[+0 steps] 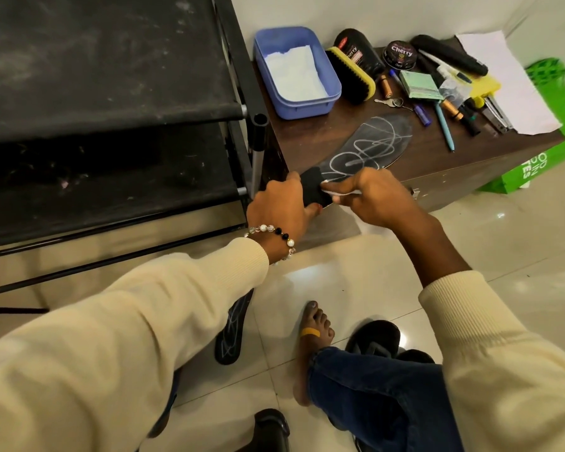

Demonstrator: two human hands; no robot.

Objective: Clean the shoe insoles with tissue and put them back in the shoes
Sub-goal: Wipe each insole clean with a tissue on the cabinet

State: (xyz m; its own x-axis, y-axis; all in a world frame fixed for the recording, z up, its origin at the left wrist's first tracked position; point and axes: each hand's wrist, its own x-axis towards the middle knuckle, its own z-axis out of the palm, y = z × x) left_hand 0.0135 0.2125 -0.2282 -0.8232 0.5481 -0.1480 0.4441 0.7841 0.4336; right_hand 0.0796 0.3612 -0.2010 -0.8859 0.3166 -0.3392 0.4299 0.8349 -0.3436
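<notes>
Black flat foam insole scrawled with white chalk lines (369, 151) lies on dark brown wooden cabinet top (323, 132), heel overhanging the near edge. Left hand (279, 203) clamps the heel to steady it; right hand (377, 199) pinches crumpled white tissue (331, 190), apparently wiping. Second marked insole (232, 331) on glossy cream tile floor (340, 282), black shoe (372, 339) nearby. Blue plastic tub of tissues (296, 71) behind.

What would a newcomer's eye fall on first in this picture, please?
First, the black insole scrawled with white lines on the brown cabinet top, its near end gripped by the left hand while the right hand pinches a white tissue against it. Next, the blue tub of tissues behind, and a second scribbled insole on the floor.
</notes>
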